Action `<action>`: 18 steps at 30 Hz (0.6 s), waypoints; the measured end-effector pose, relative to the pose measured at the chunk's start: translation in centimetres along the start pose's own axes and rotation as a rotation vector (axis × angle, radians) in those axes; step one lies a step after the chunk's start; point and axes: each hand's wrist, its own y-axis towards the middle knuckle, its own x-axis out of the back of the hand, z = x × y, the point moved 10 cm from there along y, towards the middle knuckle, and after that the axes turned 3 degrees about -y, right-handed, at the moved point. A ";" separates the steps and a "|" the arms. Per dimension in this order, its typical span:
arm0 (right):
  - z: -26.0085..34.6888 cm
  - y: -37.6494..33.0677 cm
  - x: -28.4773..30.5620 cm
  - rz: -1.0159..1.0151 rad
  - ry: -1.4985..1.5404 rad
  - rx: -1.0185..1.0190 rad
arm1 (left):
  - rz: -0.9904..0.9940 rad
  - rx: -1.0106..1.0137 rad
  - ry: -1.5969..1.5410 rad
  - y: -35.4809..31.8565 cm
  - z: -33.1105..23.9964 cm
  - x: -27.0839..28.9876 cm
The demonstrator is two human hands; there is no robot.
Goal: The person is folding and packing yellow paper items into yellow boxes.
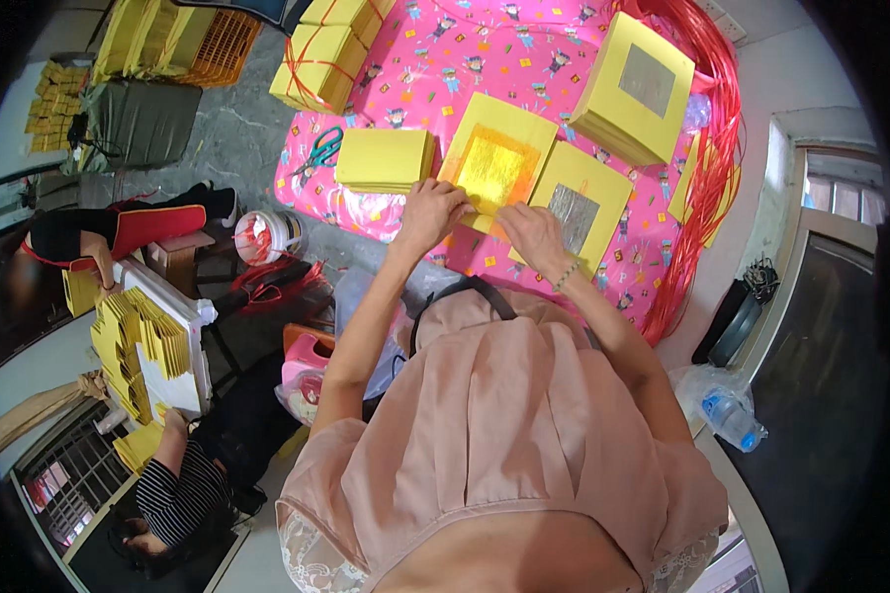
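A pile of yellow paper [539, 128] lies before me on the pink table cover, a gold-foil square with an orange border [504, 163] on its top. My left hand [431, 213] is closed at the near left corner of this paper, fingertips bent onto its edge. At the near right corner my right hand [536, 239] pinches the same edge, a bracelet on its wrist. Beside my right hand lies yellow paper with a silver-foil square [576, 210]. A thick yellow paper stack [384, 158] sits just beyond my left hand. The fingertips partly hide what they grip.
Green-handled scissors [322, 150] lie at the table's left. A tall yellow stack with silver foil [613, 94] stands far right, near hanging red strands [707, 188]. Tied yellow bundles [316, 64] are at the back left. Two people work at the left around a white table [193, 346].
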 end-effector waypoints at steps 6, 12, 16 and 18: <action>-5.1 2.6 2.4 0.013 0.266 -0.293 | -0.331 -0.019 0.088 1.3 -4.3 5.3; -10.1 6.7 4.6 -0.172 0.129 -0.345 | -0.225 -0.117 -0.007 3.0 -4.9 1.7; -12.1 8.9 4.3 -0.139 -0.014 -0.395 | -0.126 -0.115 -0.011 5.0 -4.0 -0.8; -12.3 9.6 4.1 -0.154 -0.063 -0.382 | -0.109 -0.109 0.032 5.7 -3.5 -1.7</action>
